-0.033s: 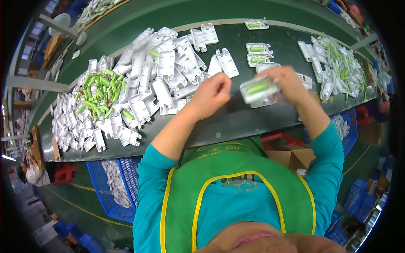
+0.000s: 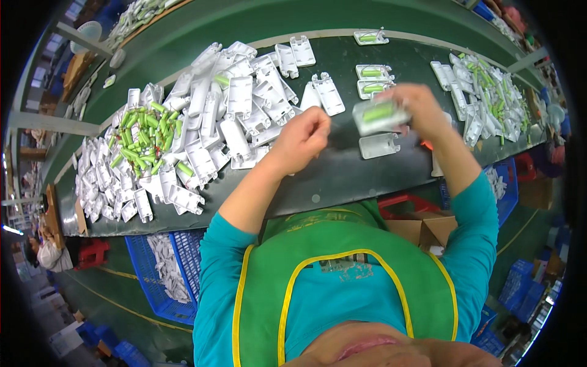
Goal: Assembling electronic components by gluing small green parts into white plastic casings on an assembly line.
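My right hand (image 2: 420, 111), blurred by motion, grips the edge of a white plastic casing (image 2: 365, 125) with a green cylindrical battery (image 2: 378, 112) in it, held above the belt. Just below lies an empty white casing half (image 2: 377, 147). My left hand (image 2: 304, 139) is closed, thumb against the curled fingers; whatever it may hold is hidden. It hovers beside a large heap of white casings (image 2: 239, 96). Beyond my right hand, casings fitted with green batteries (image 2: 372, 72) lie in a column on the belt.
Loose green batteries (image 2: 147, 131) lie on the heap at left. More casings and batteries (image 2: 489, 101) are piled at right. A small orange object (image 2: 427, 145) shows beside my right wrist. Blue crates (image 2: 162, 275) and an open cardboard box (image 2: 422, 232) stand below the belt edge.
My right hand has lifted the battery-filled casing slightly away from me, uncovering more of the empty casing beneath. My left hand has shifted a little to the left, still closed.
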Demonstrator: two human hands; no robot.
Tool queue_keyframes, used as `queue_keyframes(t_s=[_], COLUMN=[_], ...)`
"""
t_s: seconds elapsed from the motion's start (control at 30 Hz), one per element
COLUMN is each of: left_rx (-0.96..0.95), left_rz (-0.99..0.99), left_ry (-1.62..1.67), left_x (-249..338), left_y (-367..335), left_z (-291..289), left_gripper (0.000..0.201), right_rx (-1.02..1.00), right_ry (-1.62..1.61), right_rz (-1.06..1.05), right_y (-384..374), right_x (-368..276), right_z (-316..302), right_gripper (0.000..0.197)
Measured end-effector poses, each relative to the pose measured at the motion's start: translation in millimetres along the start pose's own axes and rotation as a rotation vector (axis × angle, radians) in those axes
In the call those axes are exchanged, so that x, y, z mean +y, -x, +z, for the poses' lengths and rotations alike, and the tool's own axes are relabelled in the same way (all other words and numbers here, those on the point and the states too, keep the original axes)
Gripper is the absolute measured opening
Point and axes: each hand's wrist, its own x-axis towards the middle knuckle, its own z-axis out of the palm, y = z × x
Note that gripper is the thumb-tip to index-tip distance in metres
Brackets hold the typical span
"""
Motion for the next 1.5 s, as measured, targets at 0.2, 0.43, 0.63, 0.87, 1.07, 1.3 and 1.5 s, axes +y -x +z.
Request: queue_keyframes(t_s=[0.2, 0.43, 0.63, 0.87, 1.07, 1.3, 1.5], left_rx=[-0.081, -0.133, -0.185, -0.161, -0.118, 0.014, 0.062], left_rz=[0.052, 0.052, 0.108, 0.102, 0.204, 0.169, 0.272], left_ry=[0.04, -0.291, -0.291, -0.326, -0.561, -0.681, -0.871], left_x=[-11, -7, -12, -11, -3, -11, -27], left_y=[3, 5, 3, 3, -1, -15, -18], left_z=[0, 0, -1, 10, 30, 48, 71], left_gripper=[0.014, 0.014, 0.008, 0.01, 0.013, 0.016, 0.019], right_rx=[0.248, 0.269, 0.65, 0.6, 0.628, 0.594, 0.598], right_ry=[-0.011, 0.407, 1.013, 0.194, 0.308, 0.682, 0.54], right_rz=[0.141, 0.226, -0.153, 0.041, 0.145, 0.24, 0.268], right_y=[-99, -153, -118, 52, 154, 140, 120], right_x=[31, 62, 61, 49, 110, 118, 126], right_z=[-86, -107, -133, -100, -85, -75, -74], right_gripper=[0.04, 0.044, 0.034, 0.016, 0.026, 0.061, 0.06])
